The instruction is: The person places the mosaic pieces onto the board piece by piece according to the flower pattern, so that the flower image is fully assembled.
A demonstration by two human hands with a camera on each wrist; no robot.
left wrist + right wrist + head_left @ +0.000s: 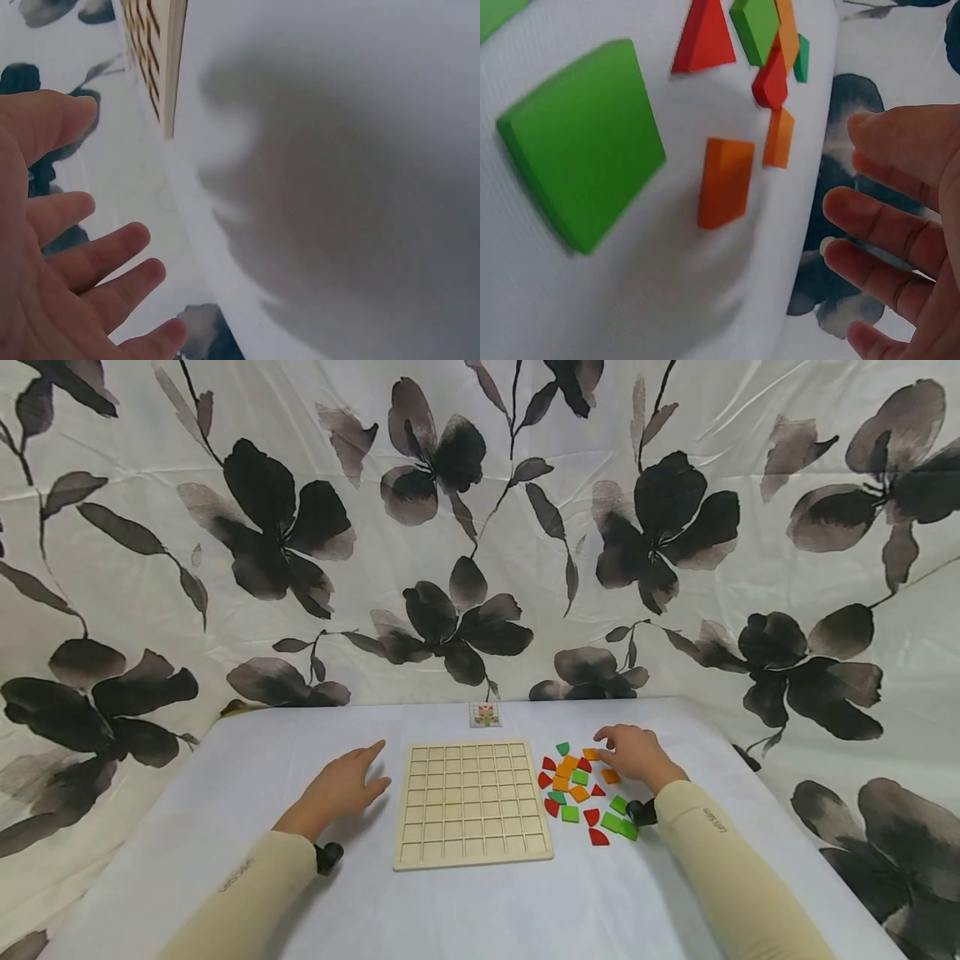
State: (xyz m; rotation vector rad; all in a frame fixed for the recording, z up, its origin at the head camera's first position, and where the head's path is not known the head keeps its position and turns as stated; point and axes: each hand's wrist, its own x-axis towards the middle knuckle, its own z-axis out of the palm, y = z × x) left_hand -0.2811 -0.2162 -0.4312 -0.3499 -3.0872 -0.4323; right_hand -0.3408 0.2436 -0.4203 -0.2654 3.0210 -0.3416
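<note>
Apparently at the picking-up step. Hovering with the right hand (633, 755), empty and loosely parted, by the far right side of the scattered flat red, green and orange shapes (580, 777), just right of the square pale-wood grid board (474, 806). Holding nothing either in the spread left hand (337, 789), near the board's left edge. Probably calls next for pinching one flat four-sided orange tile (730, 184).

Forward-down head view, close wrist views
</note>
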